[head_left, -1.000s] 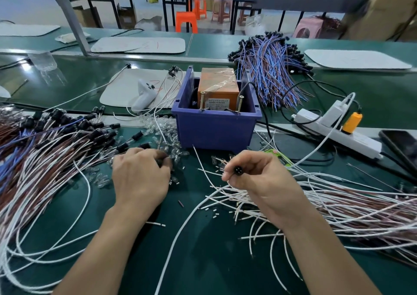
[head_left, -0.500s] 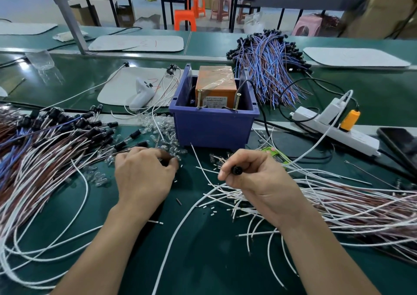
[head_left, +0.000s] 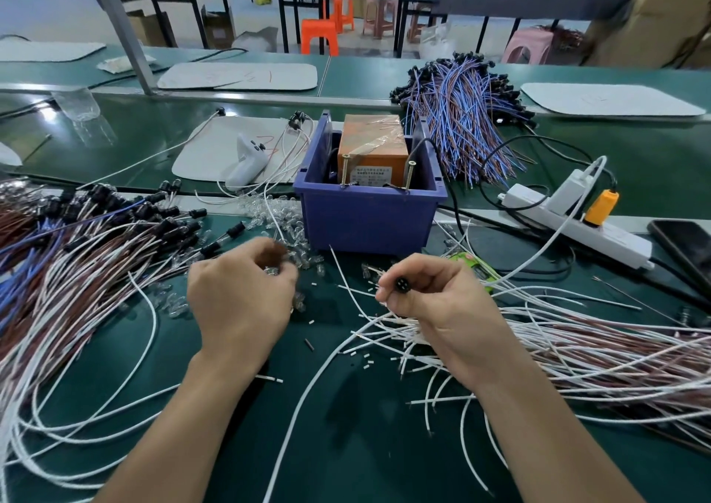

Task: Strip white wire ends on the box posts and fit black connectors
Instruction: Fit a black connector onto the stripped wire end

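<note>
The bench (head_left: pixel 346 445) is covered in a smooth dark green mat with a dull sheen, and the box (head_left: pixel 365 217) near its middle is matt blue plastic holding an orange block (head_left: pixel 371 137) wrapped in glossy, wrinkled clear tape, beside two brass-coloured metal screws (head_left: pixel 345 169). The white wires (head_left: pixel 375 325) wear smooth plastic insulation; the black connector (head_left: pixel 401 284) is matt plastic, the power strip (head_left: pixel 600 229) glossy white plastic.

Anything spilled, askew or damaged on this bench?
Yes, minor: white insulation offcuts lie scattered on the green mat in front of the blue bin, and small clear parts are spilled loose at its left. Likely stripping debris; nothing looks damaged.
</note>
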`<move>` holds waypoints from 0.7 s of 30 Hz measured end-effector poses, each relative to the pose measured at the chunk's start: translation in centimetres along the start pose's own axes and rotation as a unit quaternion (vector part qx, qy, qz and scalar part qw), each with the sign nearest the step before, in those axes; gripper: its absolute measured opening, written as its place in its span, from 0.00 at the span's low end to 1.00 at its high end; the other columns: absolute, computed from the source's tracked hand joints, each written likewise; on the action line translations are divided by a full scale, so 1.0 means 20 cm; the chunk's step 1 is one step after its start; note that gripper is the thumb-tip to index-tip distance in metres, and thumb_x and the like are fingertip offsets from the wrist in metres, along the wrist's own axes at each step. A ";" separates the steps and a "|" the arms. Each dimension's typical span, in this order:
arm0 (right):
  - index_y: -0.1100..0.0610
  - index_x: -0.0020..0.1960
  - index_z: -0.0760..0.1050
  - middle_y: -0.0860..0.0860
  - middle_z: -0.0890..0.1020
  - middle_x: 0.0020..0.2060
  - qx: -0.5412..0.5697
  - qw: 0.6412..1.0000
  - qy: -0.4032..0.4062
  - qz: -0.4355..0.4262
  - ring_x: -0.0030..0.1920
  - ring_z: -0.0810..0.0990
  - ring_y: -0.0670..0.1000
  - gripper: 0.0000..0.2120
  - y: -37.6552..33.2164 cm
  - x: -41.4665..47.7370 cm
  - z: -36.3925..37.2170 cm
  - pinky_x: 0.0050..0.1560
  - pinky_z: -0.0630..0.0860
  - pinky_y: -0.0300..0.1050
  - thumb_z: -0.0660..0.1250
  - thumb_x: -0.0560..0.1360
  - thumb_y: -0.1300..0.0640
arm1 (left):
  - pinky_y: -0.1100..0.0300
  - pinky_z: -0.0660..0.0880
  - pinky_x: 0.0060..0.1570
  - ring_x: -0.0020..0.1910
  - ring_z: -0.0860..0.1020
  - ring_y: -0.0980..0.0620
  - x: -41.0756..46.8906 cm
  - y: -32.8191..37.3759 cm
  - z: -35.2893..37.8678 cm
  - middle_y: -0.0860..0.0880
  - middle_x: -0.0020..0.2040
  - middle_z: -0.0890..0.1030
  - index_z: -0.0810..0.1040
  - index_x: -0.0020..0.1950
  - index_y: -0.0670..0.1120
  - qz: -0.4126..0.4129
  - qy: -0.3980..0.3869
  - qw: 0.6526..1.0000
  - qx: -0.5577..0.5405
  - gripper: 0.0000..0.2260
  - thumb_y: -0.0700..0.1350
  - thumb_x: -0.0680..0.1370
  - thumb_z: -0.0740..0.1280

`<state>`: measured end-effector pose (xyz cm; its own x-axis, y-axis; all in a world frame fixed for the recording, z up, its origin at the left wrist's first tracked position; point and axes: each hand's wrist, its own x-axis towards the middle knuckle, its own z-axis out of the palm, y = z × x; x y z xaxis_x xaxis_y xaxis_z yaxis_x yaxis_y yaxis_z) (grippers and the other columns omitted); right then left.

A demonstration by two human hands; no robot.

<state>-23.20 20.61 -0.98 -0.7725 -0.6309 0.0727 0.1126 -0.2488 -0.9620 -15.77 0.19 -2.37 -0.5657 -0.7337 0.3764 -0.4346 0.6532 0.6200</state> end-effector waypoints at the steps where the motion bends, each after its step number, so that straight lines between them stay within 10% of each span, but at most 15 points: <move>1: 0.55 0.39 0.86 0.55 0.85 0.37 -0.012 1.000 0.022 -0.002 0.41 0.84 0.49 0.20 0.00 0.00 0.00 0.44 0.78 0.38 0.68 0.70 0.80 | 0.50 0.77 0.56 0.40 0.81 0.48 0.00 0.01 -0.02 0.55 0.36 0.84 0.85 0.44 0.55 0.004 0.014 0.999 -0.029 0.03 0.47 0.72 0.76; 9: 0.54 0.44 0.88 0.52 0.88 0.41 -0.158 0.983 0.091 -0.017 0.46 0.87 0.47 0.20 0.04 0.02 0.01 0.47 0.79 0.34 0.67 0.74 0.76 | 0.74 0.70 0.48 0.43 0.82 0.57 -0.08 0.07 -0.04 0.62 0.38 0.83 0.85 0.44 0.57 0.123 -0.014 0.976 -0.178 0.08 0.43 0.72 0.75; 21: 0.41 0.48 0.87 0.43 0.88 0.42 -0.278 0.954 0.088 -0.075 0.46 0.87 0.47 0.24 0.06 0.01 0.04 0.50 0.83 0.48 0.67 0.74 0.70 | 0.71 0.76 0.49 0.45 0.85 0.61 -0.15 0.12 -0.07 0.61 0.45 0.87 0.88 0.50 0.55 0.207 -0.154 0.918 -0.301 0.10 0.44 0.71 0.78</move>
<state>-22.70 19.52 -1.92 -0.8526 -0.4732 0.2215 -0.3180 0.1336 -0.9386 -14.03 3.74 -1.07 -0.8067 -0.2970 0.5109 0.2760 0.5751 0.7701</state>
